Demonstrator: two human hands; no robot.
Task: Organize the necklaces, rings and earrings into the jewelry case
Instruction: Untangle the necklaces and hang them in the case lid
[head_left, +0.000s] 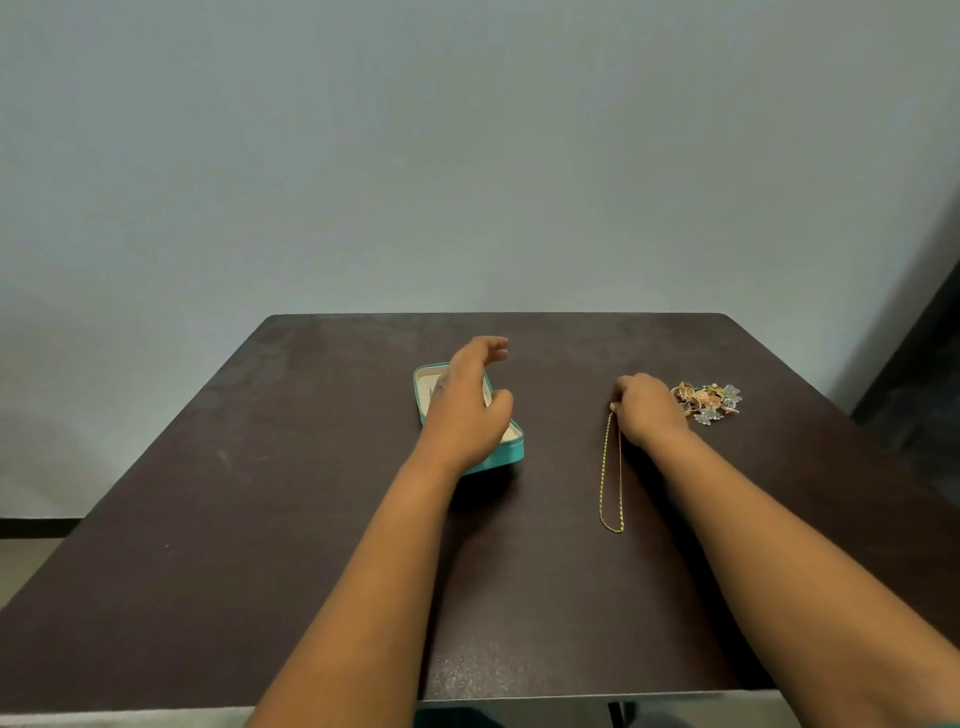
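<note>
On the table (260, 493), the right hand (649, 408) pinches the chain (612, 473) beside the pile (709, 402); the left hand (467, 410) hovers spread over the case (511, 452). Lifted carelessly, the chain could swing, knot, or snag the pile.

Gold necklace (612, 470) beside teal case (511, 451)

- Both forearms are bare to the bottom frame edge, with no sleeve over them.
- The left hand (470, 400) carries a small dark mark on its back, possibly a tattoo, too blurred to read.
- The right hand (647, 408) wears nothing visible.
</note>
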